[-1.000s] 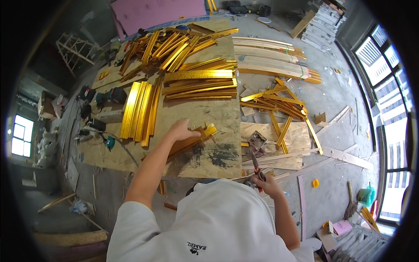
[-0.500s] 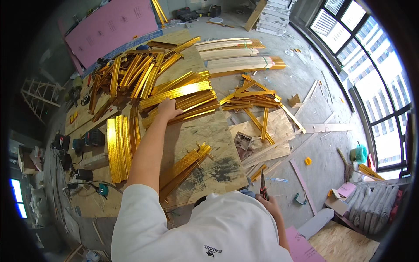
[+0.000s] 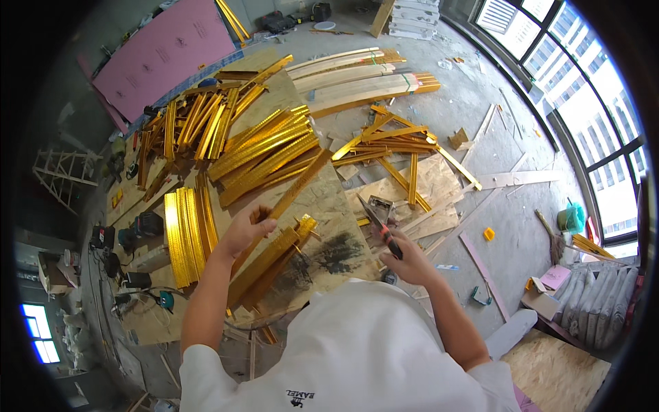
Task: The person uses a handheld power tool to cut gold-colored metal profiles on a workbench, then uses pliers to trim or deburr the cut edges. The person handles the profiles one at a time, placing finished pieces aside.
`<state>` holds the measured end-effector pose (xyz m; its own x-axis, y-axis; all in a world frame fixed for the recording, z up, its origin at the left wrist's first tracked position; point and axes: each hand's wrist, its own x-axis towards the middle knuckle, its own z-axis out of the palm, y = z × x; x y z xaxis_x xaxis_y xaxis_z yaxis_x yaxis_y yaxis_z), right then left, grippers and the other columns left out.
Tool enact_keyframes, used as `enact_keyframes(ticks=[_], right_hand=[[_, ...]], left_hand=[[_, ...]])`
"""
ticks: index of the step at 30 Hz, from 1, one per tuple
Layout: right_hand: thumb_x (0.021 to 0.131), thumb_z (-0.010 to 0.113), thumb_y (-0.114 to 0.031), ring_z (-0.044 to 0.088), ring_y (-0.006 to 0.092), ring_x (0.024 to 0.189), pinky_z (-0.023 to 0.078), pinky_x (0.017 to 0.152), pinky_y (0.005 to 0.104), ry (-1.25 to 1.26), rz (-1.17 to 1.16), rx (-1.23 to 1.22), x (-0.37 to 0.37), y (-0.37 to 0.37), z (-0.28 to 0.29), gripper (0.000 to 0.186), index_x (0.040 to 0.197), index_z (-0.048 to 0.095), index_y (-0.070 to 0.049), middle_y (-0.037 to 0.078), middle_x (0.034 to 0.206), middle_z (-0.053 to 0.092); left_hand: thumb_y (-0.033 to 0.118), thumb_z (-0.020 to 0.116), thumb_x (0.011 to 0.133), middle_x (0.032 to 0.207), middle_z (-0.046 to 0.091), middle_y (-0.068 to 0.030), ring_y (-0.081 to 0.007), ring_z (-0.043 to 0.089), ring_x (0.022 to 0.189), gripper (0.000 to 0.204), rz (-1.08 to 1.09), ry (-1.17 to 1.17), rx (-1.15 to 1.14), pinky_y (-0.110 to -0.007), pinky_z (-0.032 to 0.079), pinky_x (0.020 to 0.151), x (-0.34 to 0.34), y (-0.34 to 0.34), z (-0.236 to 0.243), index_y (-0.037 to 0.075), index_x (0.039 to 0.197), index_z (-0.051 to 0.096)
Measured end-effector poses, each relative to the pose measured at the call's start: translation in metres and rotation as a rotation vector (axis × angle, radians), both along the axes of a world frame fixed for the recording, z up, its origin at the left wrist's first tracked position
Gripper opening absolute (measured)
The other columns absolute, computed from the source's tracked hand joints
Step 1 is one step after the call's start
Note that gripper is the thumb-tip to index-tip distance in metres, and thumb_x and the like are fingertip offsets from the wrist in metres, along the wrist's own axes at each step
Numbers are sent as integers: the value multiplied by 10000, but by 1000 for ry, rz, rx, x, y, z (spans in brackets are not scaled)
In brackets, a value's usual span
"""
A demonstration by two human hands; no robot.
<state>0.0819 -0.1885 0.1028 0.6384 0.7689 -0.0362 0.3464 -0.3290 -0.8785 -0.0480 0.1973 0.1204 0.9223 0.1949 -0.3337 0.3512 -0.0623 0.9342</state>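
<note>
My left hand grips a long gold metal strip that slants up to the right over a chipboard worktop. Just below the hand lies a bundle of gold strips. My right hand holds red-handled pliers, jaws pointing up and left toward the strips, a little apart from them. Both forearms come up from my white shirt at the bottom of the view.
Piles of gold strips cover the worktop's far side, with more at the left. Loose gold offcuts and pale wooden boards lie on the floor beyond. Power tools sit at left. A pink panel leans at back.
My left hand has lifted one gold strip off the bundle. My right hand has risen with the pliers toward the worktop. The view has swung left and down.
</note>
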Motion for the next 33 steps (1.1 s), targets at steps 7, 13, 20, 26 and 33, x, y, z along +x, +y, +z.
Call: enact_keyframes(ticks=[7,13,20,26,33], right_hand=[[888,669,-175,561,368,1138,453,973,393,25,163,-39,27,17,35,262,1069,634,12,206,1288,536],[887,675,-190,586,392,1020,475,885,424,-45,199,-36,28,17,36,235,971,630,25,205,1164,568],[880,691,-229,568,396,919,472,810,444,-86,214,41,6,28,37,261,981,634,6,193,1024,540],[854,717,-228,567,378,988,470,858,419,-2,251,20,8,20,38,307,1079,658,-27,196,1088,527],[813,743,-171,556,292,992,455,874,370,26,294,56,5,19,37,334,1115,674,-46,140,1128,521]], left_hand=[[316,791,841,1026,604,-47,-136,576,936,486,-25,32,-65,-296,469,848,-24,-50,-2,13,1161,585],[328,708,913,1036,610,-51,-129,584,935,447,-76,16,-195,-291,485,841,-15,-68,8,12,1192,561],[453,575,991,863,579,-13,-83,539,731,423,-7,-100,-175,-250,459,646,49,-109,25,46,1105,563],[582,653,895,758,541,10,-63,502,666,566,-45,-119,11,-237,417,554,53,-105,24,36,1029,590],[617,703,837,716,545,-2,-78,494,585,612,-59,-34,62,-244,405,511,53,-102,24,27,972,610]])
